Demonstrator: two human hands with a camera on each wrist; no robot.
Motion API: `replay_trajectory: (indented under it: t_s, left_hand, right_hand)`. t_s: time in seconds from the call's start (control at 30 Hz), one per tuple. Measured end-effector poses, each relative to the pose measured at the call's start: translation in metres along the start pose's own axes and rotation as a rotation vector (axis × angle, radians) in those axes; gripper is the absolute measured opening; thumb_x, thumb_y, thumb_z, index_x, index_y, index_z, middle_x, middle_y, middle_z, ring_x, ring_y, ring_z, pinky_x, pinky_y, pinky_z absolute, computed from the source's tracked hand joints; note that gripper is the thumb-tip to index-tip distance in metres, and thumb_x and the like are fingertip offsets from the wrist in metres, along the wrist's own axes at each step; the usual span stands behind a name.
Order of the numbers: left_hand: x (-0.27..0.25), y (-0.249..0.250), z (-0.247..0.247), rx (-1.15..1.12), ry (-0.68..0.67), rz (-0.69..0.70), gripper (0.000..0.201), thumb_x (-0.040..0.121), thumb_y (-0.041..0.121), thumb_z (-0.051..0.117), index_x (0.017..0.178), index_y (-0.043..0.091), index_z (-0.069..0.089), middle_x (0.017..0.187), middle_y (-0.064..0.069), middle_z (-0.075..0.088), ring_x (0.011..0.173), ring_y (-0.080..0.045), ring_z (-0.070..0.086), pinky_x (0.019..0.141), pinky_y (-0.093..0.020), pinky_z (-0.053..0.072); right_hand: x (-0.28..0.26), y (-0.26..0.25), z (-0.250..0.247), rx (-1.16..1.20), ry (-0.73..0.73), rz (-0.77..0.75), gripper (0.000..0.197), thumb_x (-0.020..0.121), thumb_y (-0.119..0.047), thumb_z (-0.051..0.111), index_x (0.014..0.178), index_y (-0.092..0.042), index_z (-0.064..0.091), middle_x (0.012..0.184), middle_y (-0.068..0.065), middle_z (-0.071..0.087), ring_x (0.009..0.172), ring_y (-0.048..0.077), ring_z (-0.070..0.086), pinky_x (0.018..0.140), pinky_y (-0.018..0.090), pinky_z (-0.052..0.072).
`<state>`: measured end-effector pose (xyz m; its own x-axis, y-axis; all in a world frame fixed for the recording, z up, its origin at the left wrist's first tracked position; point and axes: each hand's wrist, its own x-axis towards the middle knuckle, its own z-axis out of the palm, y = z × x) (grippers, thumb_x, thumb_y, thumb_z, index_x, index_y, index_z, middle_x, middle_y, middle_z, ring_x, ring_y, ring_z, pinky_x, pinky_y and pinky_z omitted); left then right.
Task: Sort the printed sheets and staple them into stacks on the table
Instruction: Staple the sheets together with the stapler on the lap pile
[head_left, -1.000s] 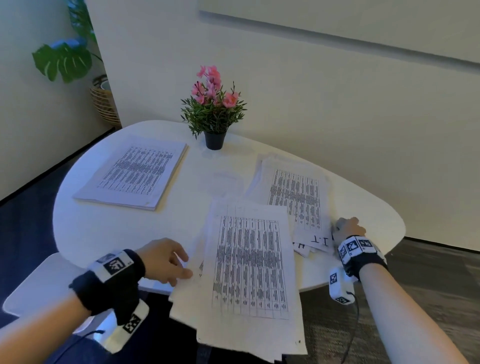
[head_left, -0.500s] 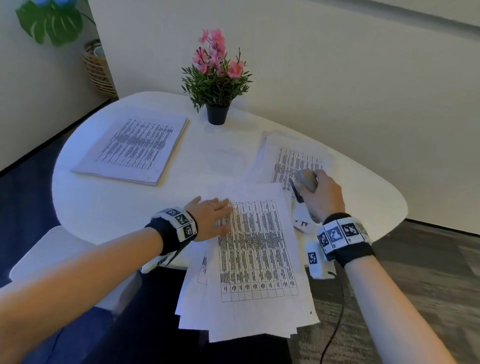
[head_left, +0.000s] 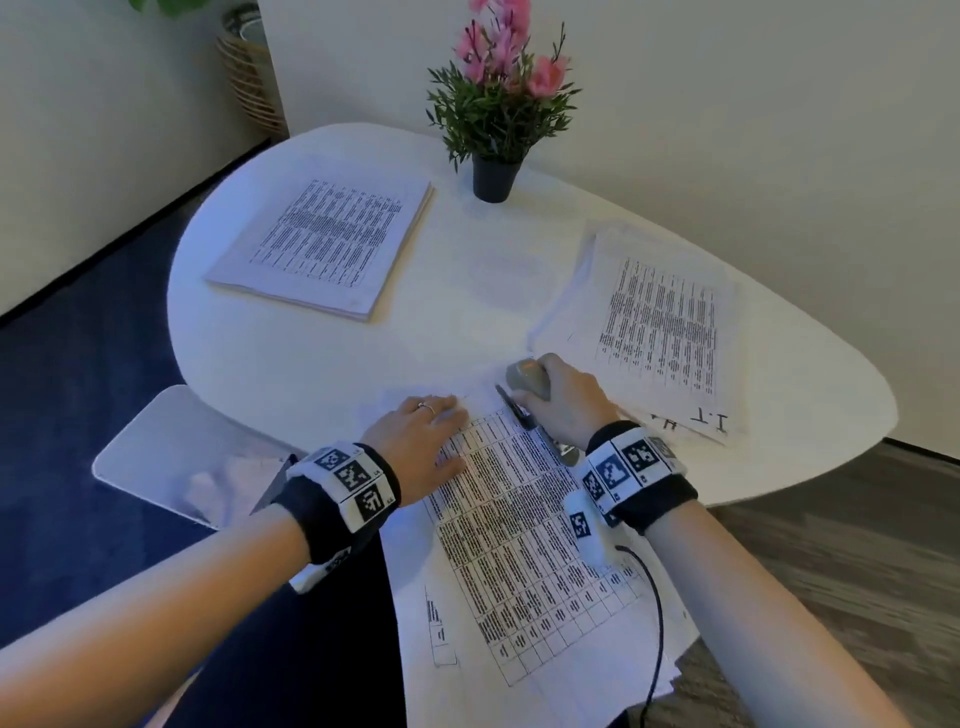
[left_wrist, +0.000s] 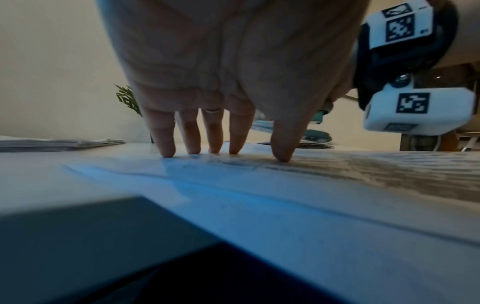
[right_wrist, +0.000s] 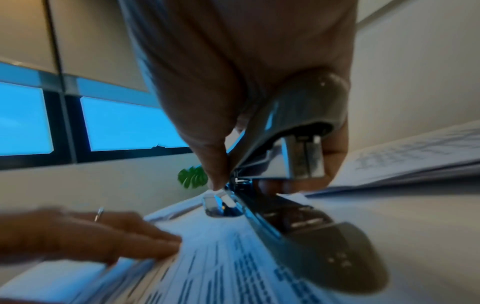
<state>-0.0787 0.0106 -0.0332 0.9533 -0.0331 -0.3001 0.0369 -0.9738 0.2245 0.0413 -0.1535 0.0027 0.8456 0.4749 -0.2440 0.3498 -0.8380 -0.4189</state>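
the near sheaf of printed sheets (head_left: 524, 545) overhangs the table (head_left: 322, 358); the left hand (head_left: 421, 441) lies flat on it, fingers straight. the right hand (head_left: 566, 400) grips a stapler (head_left: 527, 382) at its far corner. loose, fanned pages could slip and staple crooked.

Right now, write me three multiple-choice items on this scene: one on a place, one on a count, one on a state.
1. Where does the pink-flowered plant in a black pot stand?
A. far edge of the white table
B. on the floor
C. on a paper stack

2. How many groups of printed sheets lie on the table?
A. one
B. three
C. five

3. What is the right hand doing?
A. lying flat
B. gripping the grey metal stapler
C. lifting a sheet

Key: 1 A, the pot sits near the wall. 2 B, far left, right, near. 3 B, fingers curl round it; the left hand presses flat.
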Motion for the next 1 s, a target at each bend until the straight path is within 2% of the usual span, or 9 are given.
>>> replay_trajectory:
  t_s: [0.1,0.2,0.37,0.5,0.73,0.83,0.93,1.0]
  left_hand:
    - [-0.005,0.003,0.006,-0.026,0.012,-0.003,0.063,0.097,0.048,0.038,0.151,0.022,0.018,0.160,-0.001,0.008,0.145,-0.023,0.010,0.118,-0.037,0.018]
    - [-0.003,0.005,0.004,-0.022,0.041,-0.011,0.063,0.095,0.047,0.044,0.149,0.019,0.025,0.158,-0.002,0.014,0.143,-0.023,0.015,0.114,-0.039,0.026]
    - [0.000,0.008,-0.007,0.002,0.009,0.012,0.062,0.093,0.048,0.049,0.145,0.018,0.034,0.152,-0.003,0.028,0.134,-0.025,0.028,0.109,-0.037,0.035]
    - [-0.002,0.004,-0.014,-0.011,0.001,0.019,0.062,0.093,0.049,0.050,0.146,0.021,0.034,0.152,0.003,0.027,0.132,-0.020,0.029,0.097,-0.034,0.044]
    - [-0.001,0.001,-0.020,0.000,-0.043,0.043,0.064,0.091,0.051,0.050,0.146,0.023,0.033,0.151,0.005,0.028,0.131,-0.019,0.030,0.089,-0.033,0.047]
    - [0.003,-0.005,-0.025,0.035,-0.072,0.071,0.068,0.089,0.054,0.052,0.145,0.019,0.034,0.148,0.003,0.030,0.129,-0.020,0.031,0.087,-0.033,0.047]
    - [0.013,-0.010,-0.029,0.052,-0.083,0.075,0.071,0.088,0.053,0.054,0.145,0.015,0.034,0.148,0.001,0.030,0.129,-0.021,0.031,0.089,-0.034,0.046]
    - [0.023,-0.015,-0.033,0.051,-0.089,0.070,0.071,0.088,0.051,0.056,0.144,0.012,0.036,0.148,-0.002,0.032,0.129,-0.024,0.033,0.097,-0.036,0.045]
  right_hand:
    - [0.004,-0.017,0.018,-0.122,-0.015,-0.040,0.041,0.090,-0.038,0.058,0.121,-0.013,0.046,0.115,0.009,0.059,0.103,0.029,0.056,0.083,0.036,0.045]
    - [0.008,-0.029,0.031,-0.218,-0.025,-0.067,0.040,0.091,-0.036,0.057,0.121,-0.014,0.044,0.115,0.011,0.057,0.103,0.032,0.058,0.081,0.038,0.046]
    - [0.013,-0.040,0.042,-0.249,-0.005,0.004,0.036,0.094,-0.032,0.052,0.122,-0.010,0.043,0.119,0.013,0.056,0.105,0.034,0.057,0.079,0.038,0.044]
    - [0.014,-0.041,0.036,-0.283,-0.049,-0.008,0.039,0.095,-0.032,0.051,0.125,-0.010,0.041,0.121,0.013,0.056,0.106,0.033,0.057,0.080,0.038,0.044]
    - [0.020,-0.040,0.020,-0.366,-0.151,-0.043,0.041,0.093,-0.032,0.055,0.128,-0.015,0.042,0.120,0.009,0.057,0.108,0.029,0.056,0.084,0.037,0.043]
    - [0.025,-0.038,0.013,-0.399,-0.180,-0.050,0.040,0.092,-0.032,0.057,0.127,-0.018,0.043,0.120,0.008,0.056,0.110,0.029,0.053,0.087,0.041,0.044]
    - [0.030,-0.039,0.013,-0.385,-0.164,-0.030,0.037,0.091,-0.031,0.057,0.123,-0.016,0.045,0.117,0.008,0.057,0.108,0.031,0.054,0.086,0.042,0.046]
    - [0.031,-0.044,0.017,-0.344,-0.115,-0.013,0.036,0.092,-0.030,0.056,0.122,-0.013,0.044,0.116,0.011,0.056,0.107,0.032,0.055,0.082,0.040,0.045]
